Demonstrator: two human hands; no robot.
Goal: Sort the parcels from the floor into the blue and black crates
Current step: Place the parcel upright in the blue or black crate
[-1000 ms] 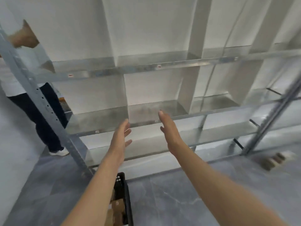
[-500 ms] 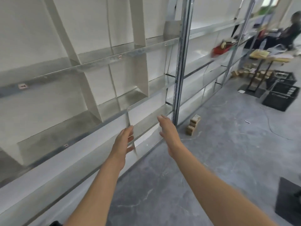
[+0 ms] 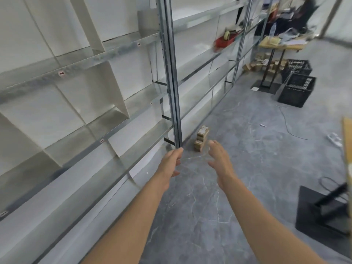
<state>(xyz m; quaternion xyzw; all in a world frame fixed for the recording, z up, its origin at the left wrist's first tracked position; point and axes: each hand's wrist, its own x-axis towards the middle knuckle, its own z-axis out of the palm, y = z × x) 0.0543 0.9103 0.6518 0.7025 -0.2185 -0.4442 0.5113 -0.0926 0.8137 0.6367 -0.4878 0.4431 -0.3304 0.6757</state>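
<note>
A small stack of brown cardboard parcels stands on the grey floor beside a metal shelf post. My left hand and my right hand are stretched out in front of me, both empty with fingers apart, short of the stack. More brown parcels lie piled on the floor far back under a wooden table. Two black crates stand stacked at the far right. No blue crate is in view.
Long metal shelving runs along my left. A wooden table with clutter and a seated person are at the far end. A black stand base, a cable and a power strip lie on the floor to the right.
My view has swung right along the shelving and drawn closer to the parcel stack. Both hands stay stretched out and empty; the black crate seen near my feet is out of view.
</note>
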